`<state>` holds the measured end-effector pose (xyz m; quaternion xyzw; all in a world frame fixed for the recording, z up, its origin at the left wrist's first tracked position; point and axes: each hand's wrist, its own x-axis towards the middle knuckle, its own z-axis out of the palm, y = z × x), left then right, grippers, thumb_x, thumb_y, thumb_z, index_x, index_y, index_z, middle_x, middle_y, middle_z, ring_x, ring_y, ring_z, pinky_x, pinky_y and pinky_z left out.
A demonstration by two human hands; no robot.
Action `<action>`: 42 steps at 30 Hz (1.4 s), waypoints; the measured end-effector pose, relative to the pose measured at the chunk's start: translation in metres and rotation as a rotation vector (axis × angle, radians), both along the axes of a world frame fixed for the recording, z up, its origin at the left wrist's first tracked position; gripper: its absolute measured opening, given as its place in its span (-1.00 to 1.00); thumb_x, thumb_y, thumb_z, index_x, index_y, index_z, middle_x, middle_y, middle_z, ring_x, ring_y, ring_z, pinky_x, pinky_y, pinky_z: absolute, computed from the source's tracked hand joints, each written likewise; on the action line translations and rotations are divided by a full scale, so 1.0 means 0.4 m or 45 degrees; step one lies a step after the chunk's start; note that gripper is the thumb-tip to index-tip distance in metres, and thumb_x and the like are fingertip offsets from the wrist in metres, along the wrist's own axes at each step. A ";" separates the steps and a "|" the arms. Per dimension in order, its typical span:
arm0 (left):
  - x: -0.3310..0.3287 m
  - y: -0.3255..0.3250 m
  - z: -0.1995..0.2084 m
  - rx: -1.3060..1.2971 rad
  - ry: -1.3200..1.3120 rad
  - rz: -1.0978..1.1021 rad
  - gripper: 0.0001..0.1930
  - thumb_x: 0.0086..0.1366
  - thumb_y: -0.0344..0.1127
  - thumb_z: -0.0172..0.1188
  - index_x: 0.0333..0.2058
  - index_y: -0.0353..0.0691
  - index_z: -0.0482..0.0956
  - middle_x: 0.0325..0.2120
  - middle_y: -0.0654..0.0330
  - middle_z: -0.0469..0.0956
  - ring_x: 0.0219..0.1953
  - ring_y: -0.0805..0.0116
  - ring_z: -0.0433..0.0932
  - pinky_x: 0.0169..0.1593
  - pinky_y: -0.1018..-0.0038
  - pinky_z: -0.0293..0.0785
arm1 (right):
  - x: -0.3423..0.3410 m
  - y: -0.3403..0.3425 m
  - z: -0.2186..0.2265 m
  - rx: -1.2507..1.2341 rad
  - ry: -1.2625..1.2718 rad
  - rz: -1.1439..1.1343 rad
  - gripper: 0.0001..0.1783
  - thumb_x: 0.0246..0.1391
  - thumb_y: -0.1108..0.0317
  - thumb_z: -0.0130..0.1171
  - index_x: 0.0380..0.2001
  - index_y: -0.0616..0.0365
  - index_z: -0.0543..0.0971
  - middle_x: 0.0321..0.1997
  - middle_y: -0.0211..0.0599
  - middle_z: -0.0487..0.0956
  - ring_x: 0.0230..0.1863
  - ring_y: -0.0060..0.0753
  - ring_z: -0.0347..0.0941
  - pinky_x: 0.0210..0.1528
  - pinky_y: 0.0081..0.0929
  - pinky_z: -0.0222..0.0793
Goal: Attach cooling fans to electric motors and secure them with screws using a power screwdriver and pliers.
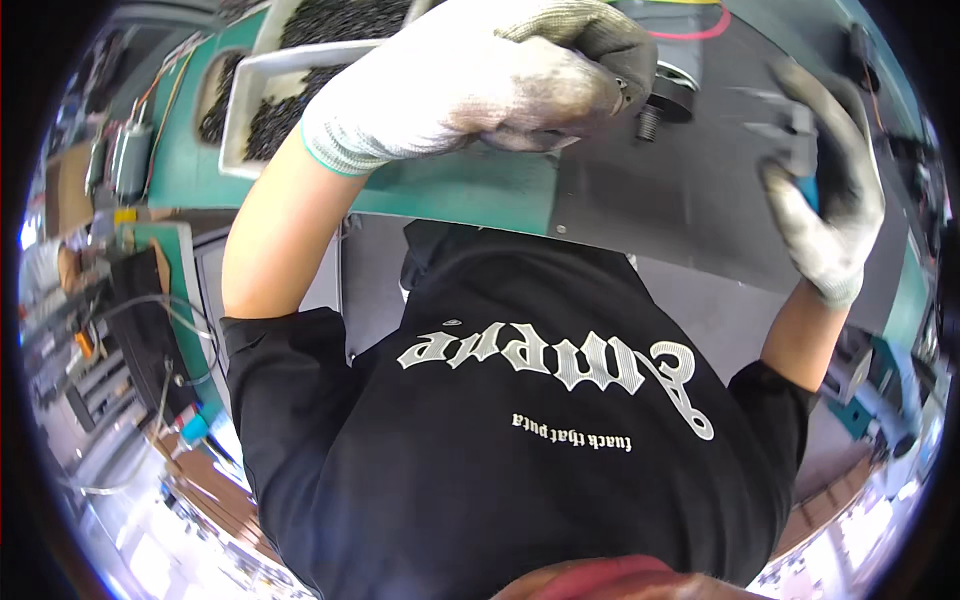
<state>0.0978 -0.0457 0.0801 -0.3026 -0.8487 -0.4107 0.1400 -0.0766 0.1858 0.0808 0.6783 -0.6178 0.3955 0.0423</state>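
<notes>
Both of my hands wear whitish knit gloves with grey, soiled palms and fingers. My left hand (560,85) is closed above the dark work surface, its fingers curled; whatever it may hold is hidden. Just right of it stands a round black fixture (668,100) with a threaded metal bolt (647,124) below. My right hand (825,185), farther right, is wrapped round a pliers-like tool (795,130) with pointed grey metal jaws and a bit of blue at the grip. The tool is blurred by motion, and its jaws point left, apart from the fixture.
White trays (238,125) of small black parts stand at the far left on the green mat (450,190). A dark plate (620,190) covers the bench's middle and right. A pink cable (700,35) curves at the back. A grey cylinder (132,155) stands left of the trays.
</notes>
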 end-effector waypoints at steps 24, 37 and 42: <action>-0.087 0.059 0.037 0.404 -1.115 0.116 -0.87 0.08 -0.38 0.08 -0.57 -0.29 0.40 -0.69 0.34 0.33 -0.65 0.60 0.19 -0.56 0.57 0.15 | 0.000 0.024 0.045 0.175 0.638 -0.260 -0.46 -0.31 0.47 0.21 -0.09 0.16 0.65 -0.15 -0.17 0.53 -0.21 -0.33 0.49 -0.09 -0.39 0.45; -0.376 0.010 -0.153 0.198 -0.773 1.353 -0.24 0.18 0.33 -0.01 -0.26 -0.44 0.64 -0.17 -0.32 0.56 -0.02 -0.18 0.53 0.10 0.22 0.40 | -0.190 -0.142 -0.269 -0.086 -2.550 -0.068 -0.71 0.05 0.34 0.02 -0.16 0.17 0.56 -0.40 -0.26 0.60 -0.47 -0.36 0.52 -0.37 -0.34 0.50; -0.353 0.077 -0.090 0.349 -0.485 1.470 -0.21 -0.02 0.23 0.35 -0.12 -0.48 0.50 -0.20 -0.22 0.58 -0.04 -0.02 0.57 0.05 0.29 0.45 | -0.154 -0.031 -0.225 -0.317 -2.107 0.125 -0.61 0.01 0.32 0.08 -0.04 0.16 0.43 -0.29 -0.27 0.53 -0.38 -0.32 0.49 -0.24 -0.35 0.45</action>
